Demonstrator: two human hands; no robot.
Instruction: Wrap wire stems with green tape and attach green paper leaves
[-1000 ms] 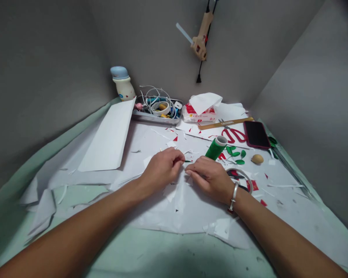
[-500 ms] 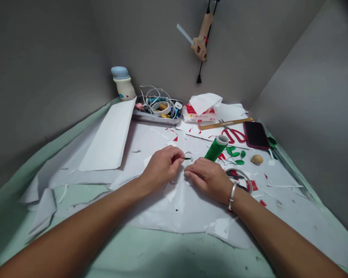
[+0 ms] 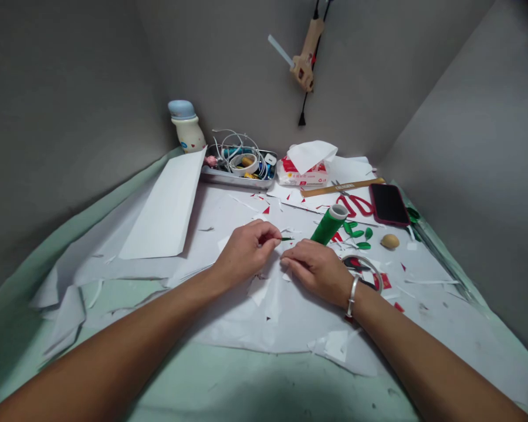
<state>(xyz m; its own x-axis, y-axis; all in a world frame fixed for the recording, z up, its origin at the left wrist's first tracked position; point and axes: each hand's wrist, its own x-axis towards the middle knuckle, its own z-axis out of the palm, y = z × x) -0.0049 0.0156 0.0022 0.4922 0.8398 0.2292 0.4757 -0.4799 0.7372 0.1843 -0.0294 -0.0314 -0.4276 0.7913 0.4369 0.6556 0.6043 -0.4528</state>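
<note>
**Pinching a thin green piece [image 3: 287,239] in the left hand [image 3: 249,249], just over the paper!**

Pressing thumb and forefinger together here, letting the piece poke out rightward into the narrow gap between both hands. Holding it at the middle of the scene, left of a green spool [image 3: 328,227], above the white paper [image 3: 246,328].

Over to the right hand [image 3: 314,269]: curling the fingers inward, holding them close together, low over the paper. Being unable to tell whether anything is caught beneath them. Wearing a silver bracelet [image 3: 352,299] on that wrist.

Seeing the spool tilting to the right, just beyond the right hand, and green leaf shapes [image 3: 363,246] lying loose to its right. Spotting a round ring [image 3: 381,284] beside the right wrist, partly covered, then a small tan ball [image 3: 390,241] farther right.

Looking to the far right now: finding red-handled scissors [image 3: 354,202] next to a phone [image 3: 389,205], with a ruler [image 3: 365,186] lying across the scissors' blades or under them, being hard to tell which. Sweeping along the far side: passing a tissue pack [image 3: 303,174], a cluttered metal tray [image 3: 240,181] and a blue-capped bottle [image 3: 190,135]. Noticing a folded white sheet [image 3: 165,211] on the left, and a glue gun [image 3: 308,55] hanging against the wall.
</note>
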